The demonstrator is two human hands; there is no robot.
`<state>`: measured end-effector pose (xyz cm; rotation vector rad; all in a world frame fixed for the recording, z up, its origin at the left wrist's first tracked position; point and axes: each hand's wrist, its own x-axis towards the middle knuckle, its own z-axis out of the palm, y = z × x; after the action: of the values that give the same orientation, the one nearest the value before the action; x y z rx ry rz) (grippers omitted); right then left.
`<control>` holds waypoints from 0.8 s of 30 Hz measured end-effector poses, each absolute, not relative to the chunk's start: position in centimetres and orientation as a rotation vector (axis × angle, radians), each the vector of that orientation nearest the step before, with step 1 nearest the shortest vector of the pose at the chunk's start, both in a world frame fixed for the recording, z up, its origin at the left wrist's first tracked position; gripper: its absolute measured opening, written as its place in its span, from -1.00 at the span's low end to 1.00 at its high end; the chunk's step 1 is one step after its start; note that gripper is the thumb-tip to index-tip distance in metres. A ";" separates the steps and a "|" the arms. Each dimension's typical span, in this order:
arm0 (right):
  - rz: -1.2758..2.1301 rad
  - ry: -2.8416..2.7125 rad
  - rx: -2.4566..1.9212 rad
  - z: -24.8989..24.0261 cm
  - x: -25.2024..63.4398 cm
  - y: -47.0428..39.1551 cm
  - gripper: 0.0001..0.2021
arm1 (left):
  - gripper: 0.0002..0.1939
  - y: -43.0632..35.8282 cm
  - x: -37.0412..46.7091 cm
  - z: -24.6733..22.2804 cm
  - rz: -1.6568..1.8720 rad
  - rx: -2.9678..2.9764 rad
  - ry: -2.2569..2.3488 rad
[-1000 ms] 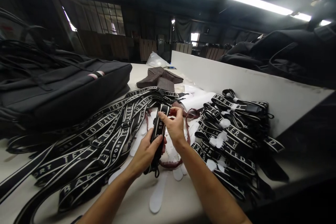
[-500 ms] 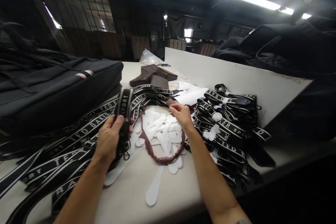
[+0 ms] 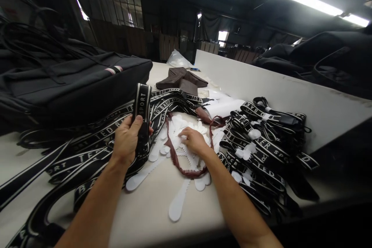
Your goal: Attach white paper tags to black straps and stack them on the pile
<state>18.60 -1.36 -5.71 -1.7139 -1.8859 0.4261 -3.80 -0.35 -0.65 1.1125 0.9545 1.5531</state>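
A folded bundle of black webbing strap (image 3: pixel 142 110) with white edge lines and lettering stands upright in my left hand (image 3: pixel 126 139), the thumb pressed across its front. My right hand (image 3: pixel 194 139) is over the pile of white strips (image 3: pixel 177 124), its fingers curled in against them; whether a strip is pinched there is hidden by the white clutter. The strips have rounded ends and toothed edges. A dark red-brown cord (image 3: pixel 186 172) loops around the pile, and its wider flap (image 3: pixel 203 115) lies just behind my right hand.
Loose lettered straps (image 3: pixel 99 139) spread across the left of the table. Bundled straps with white ties (image 3: pixel 258 147) are heaped at the right. A black bag (image 3: pixel 87 89) stands at the left, brown folded pieces (image 3: pixel 181 77) lie behind, and a white panel (image 3: pixel 276 85) borders the right side.
My right hand has moved from the red-brown flap to the left and down onto the white strips. My left hand still holds the strap bundle. The whole view has shifted slightly.
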 end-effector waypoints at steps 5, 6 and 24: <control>0.391 -1.950 -1.699 -5.7 19.4 -1.0 -0.85 | -0.63 -0.5 -3.3 -1.3 1.462 1.207 0.990; 0.366 -1.937 -1.709 -5.7 19.5 -0.9 -0.86 | -0.62 -0.6 -3.2 -1.2 1.451 1.201 0.984; 0.219 -1.157 -1.610 -0.9 22.9 -3.5 -0.92 | -0.50 -1.3 -2.9 -0.3 1.380 1.031 0.800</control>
<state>22.87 -3.52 -0.86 -1.6098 -1.1567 0.2188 -2.89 -1.27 -0.30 1.0312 0.8002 1.3798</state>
